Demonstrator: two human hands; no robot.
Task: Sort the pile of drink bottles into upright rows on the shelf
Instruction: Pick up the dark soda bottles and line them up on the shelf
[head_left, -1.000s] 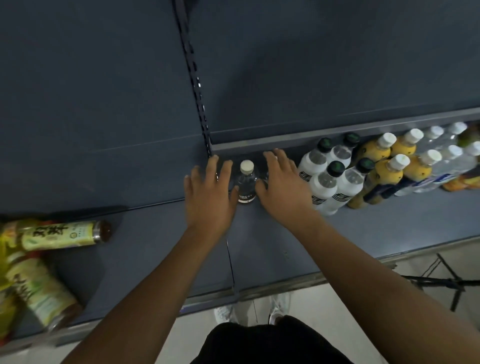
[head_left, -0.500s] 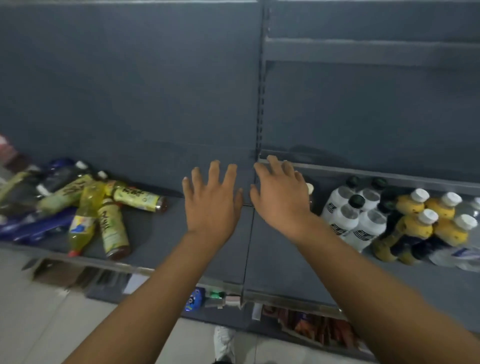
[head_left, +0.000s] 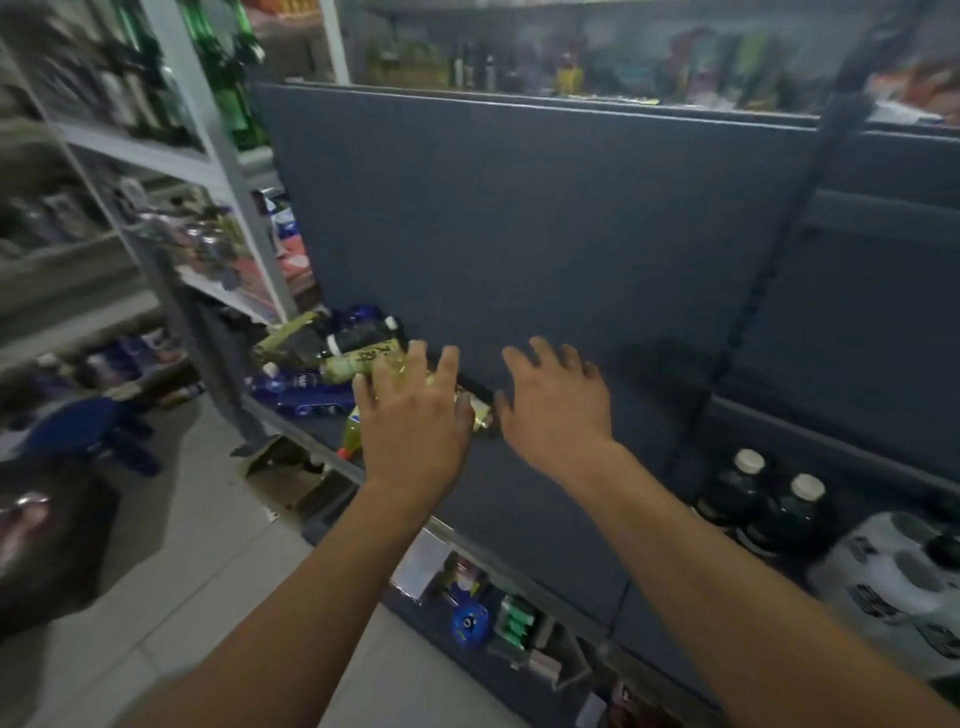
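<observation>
Several bottles (head_left: 358, 361) flat, axes crisscrossed

Both hands have left the upright rows (head_left: 769, 499) at the right and swung across the shelf (head_left: 545, 499) to the pile of lying bottles (head_left: 332, 353) on the left. The left hand (head_left: 410, 415) is now spread over a yellow-green bottle (head_left: 354, 432), with the right hand (head_left: 558, 400) just beside it.

White rack (head_left: 221, 156) at left, cardboard box (head_left: 291, 475) on tiled floor (head_left: 197, 561), blue round pack (head_left: 469, 623)
</observation>
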